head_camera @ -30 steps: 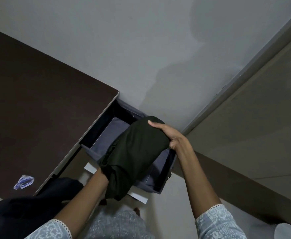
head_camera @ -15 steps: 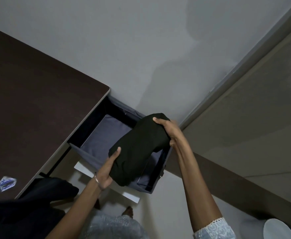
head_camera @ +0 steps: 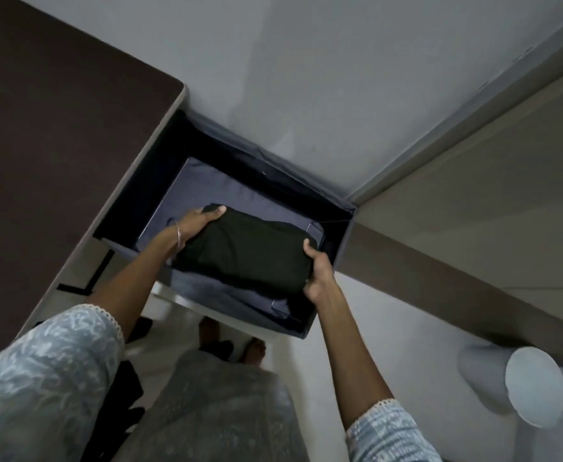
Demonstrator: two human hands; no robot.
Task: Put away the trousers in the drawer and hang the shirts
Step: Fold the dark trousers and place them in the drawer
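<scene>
Black folded trousers [head_camera: 246, 253], navy drawer [head_camera: 341, 241], dark brown tabletop [head_camera: 56, 128], pale blue patterned sleeve [head_camera: 46, 371]

Both arms are stretched forward and down. The left grip [head_camera: 198, 225] is curled over one end of the folded trousers [head_camera: 250, 255]; the other end is clasped by the right grip [head_camera: 318, 271].

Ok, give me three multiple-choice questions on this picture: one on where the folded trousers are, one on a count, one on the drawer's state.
1. Where are the folded trousers? A on a hanger; B in the drawer; C on a bed.
2. How many hands hold them? A none; B one; C two.
3. The drawer is: A open; B shut; C missing.
Answers: B, its walls surround them; C, left hand and right hand grip opposite ends; A, its inside shows.
</scene>
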